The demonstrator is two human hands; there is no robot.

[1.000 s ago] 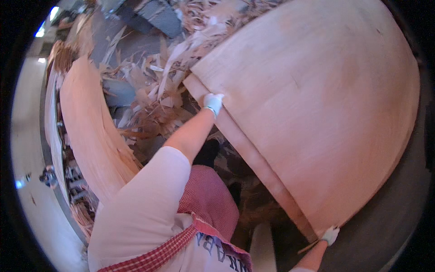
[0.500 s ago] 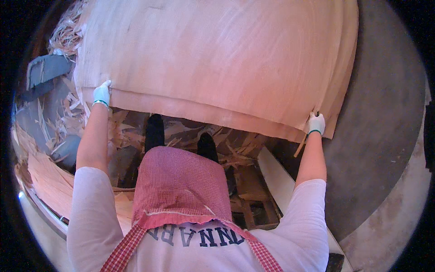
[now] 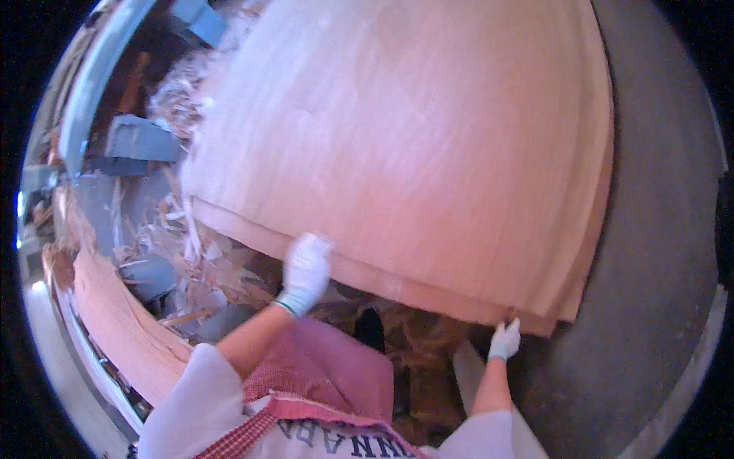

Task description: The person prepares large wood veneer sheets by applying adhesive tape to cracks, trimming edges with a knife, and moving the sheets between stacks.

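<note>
Large thin wood veneer sheets point(image 3: 428, 168) lie stacked before me, pale brown, their near edges slightly offset. My left hand point(image 3: 307, 268), in a white glove with a green cuff, is over the near edge, left of its middle. Motion smears its fingers, so their grip does not show. At the near right corner, my right hand point(image 3: 505, 339), also gloved in white, is closed beside the edge. A small brown end shows above its fingers, seemingly the thin brown stick seen in that hand earlier; the rest is hidden.
Torn veneer strips and shreds point(image 3: 180, 99) litter the floor at the left and under the near edge. A grey-blue block point(image 3: 141, 139) stands among them. More veneer point(image 3: 122, 321) is piled at the near left. Bare dark floor point(image 3: 657, 229) runs along the right.
My left hand has left the sheets' left corner and moved right and nearer along the edge. My right hand appears lower at the right corner. The whole view has shifted and turned.
</note>
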